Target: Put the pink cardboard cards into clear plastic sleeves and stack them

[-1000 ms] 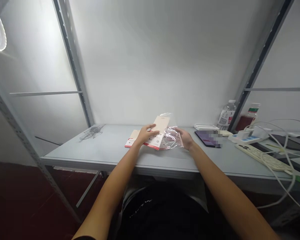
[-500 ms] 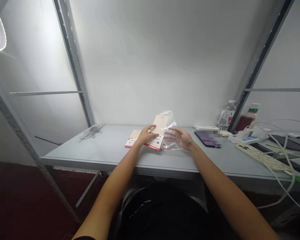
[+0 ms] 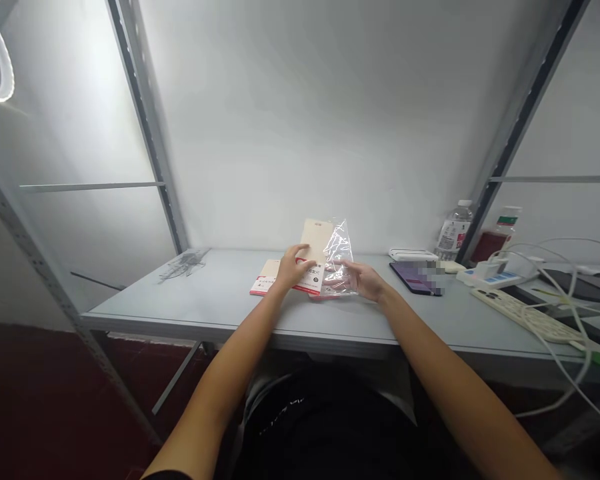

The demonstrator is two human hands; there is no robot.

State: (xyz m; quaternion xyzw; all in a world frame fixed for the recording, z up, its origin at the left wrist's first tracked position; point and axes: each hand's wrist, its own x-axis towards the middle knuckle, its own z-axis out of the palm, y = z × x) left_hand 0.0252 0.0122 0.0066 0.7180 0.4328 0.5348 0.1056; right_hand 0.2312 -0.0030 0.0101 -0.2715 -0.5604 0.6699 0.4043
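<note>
One beige printed card [image 3: 316, 239] is tilted up over the tabletop [image 3: 200, 303], pinched by the left hand [image 3: 291, 271], presumably to steady it beside the clear plastic bag [image 3: 340, 245]. The right hand [image 3: 370, 283] pinches that bag's right side, likely because limp film needs spreading.

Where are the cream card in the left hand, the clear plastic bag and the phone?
Cream card [image 3: 319, 244]: head view, on its plain upper part.
Clear plastic bag [image 3: 341, 245]: head view, on its shiny upper part.
Phone [image 3: 413, 276]: head view, on its purple screen.
</note>
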